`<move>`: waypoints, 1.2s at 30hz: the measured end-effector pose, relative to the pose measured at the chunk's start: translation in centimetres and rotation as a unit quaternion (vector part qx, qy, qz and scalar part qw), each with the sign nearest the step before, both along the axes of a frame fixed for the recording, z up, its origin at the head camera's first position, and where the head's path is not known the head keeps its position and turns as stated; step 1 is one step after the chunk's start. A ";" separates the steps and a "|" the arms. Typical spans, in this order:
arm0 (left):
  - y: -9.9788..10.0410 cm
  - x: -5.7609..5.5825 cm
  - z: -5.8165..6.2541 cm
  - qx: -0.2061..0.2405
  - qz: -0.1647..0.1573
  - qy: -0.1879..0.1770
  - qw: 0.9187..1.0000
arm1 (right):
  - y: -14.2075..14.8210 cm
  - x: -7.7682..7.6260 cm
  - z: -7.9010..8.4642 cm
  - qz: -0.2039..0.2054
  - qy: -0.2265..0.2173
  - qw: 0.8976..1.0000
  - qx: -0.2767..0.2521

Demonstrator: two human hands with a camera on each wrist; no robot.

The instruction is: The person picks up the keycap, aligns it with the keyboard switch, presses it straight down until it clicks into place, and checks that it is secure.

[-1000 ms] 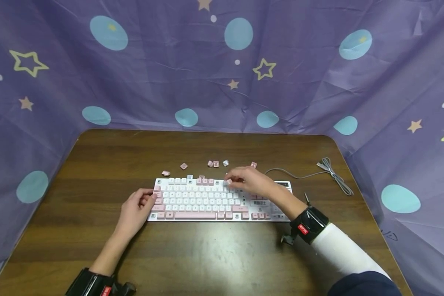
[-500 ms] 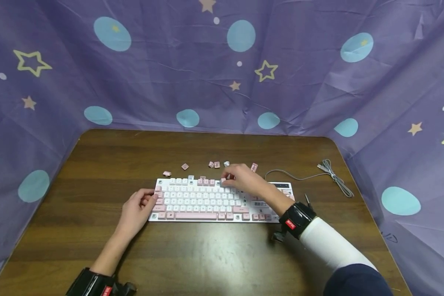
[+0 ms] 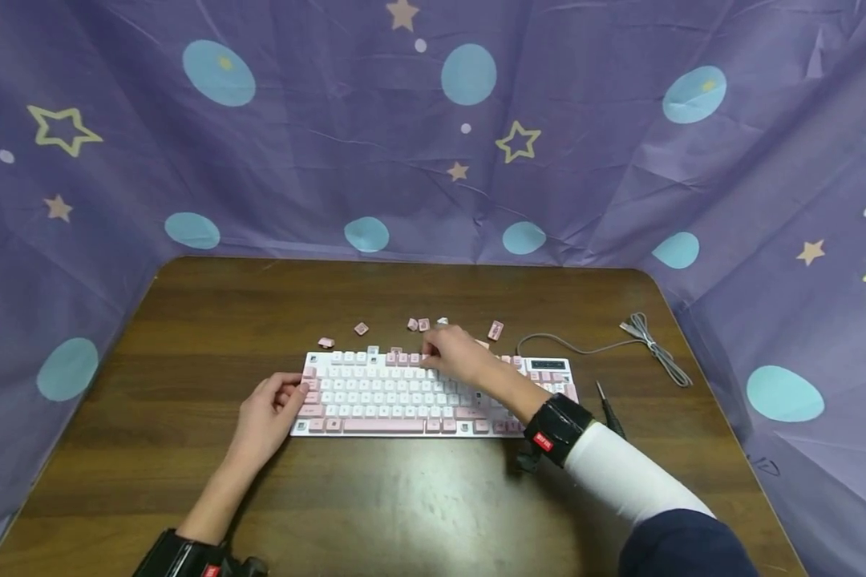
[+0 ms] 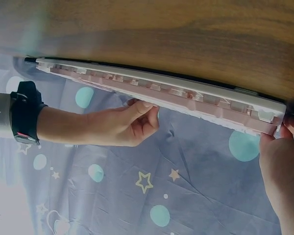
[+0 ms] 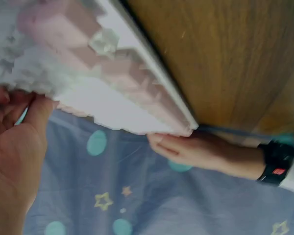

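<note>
So the keyboard (image 3: 386,425) is sitting crosswise mid-table (image 3: 404,505), and I can see a cloth backdrop (image 3: 418,184) behind the far edge. Left hand (image 3: 263,409) is right up against the keyboard's left end; right hand (image 3: 458,353) reaches over from the right, fingertips around the middle of the back row. Behind the keyboard there's a loose scatter of keycaps (image 3: 362,328), two of them side by side. The cable (image 3: 653,346) runs off the back to the right and ends bundled over there. Nearer than that bundle, just right of the keyboard, lies a pointed tool (image 3: 609,410), beside the right forearm.
</note>
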State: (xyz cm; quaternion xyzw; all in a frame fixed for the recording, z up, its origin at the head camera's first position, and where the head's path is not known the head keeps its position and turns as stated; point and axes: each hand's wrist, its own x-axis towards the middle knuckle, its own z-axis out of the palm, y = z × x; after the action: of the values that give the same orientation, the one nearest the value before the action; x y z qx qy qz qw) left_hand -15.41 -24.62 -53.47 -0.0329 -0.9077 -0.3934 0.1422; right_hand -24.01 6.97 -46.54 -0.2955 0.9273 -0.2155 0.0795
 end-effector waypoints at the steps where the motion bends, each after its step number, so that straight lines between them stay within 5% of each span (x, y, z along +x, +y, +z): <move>1: 0.0 0.0 0.1 -0.001 -0.001 0.002 1.000 | -0.1 -0.1 0.0 -0.003 -0.010 1.000 -0.005; 6: 0.1 0.0 0.2 0.000 -0.003 0.004 1.000 | 0.0 -0.6 -0.3 -0.012 -0.039 0.999 -0.019; 15: -0.1 0.2 -0.1 -0.001 0.006 0.005 1.000 | 1.7 -1.0 -0.2 0.118 0.078 0.990 0.011; 23: 0.2 0.0 0.1 -0.002 0.000 0.008 1.000 | 5.6 -3.5 0.6 0.068 0.072 0.995 0.031; 29: 0.1 0.0 0.2 -0.005 0.002 0.003 1.000 | 5.7 -3.8 0.3 0.103 0.018 0.993 0.058; 36: 0.3 0.1 0.1 -0.003 0.004 -0.002 1.000 | 4.4 -4.0 -0.7 0.123 0.004 0.988 0.095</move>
State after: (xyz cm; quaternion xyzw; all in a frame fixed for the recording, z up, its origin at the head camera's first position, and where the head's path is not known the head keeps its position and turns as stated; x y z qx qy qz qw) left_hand -15.35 -24.32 -53.38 -0.0289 -0.9093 -0.3901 0.1416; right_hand -27.97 11.36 -47.19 -0.3990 0.9006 -0.1135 0.1298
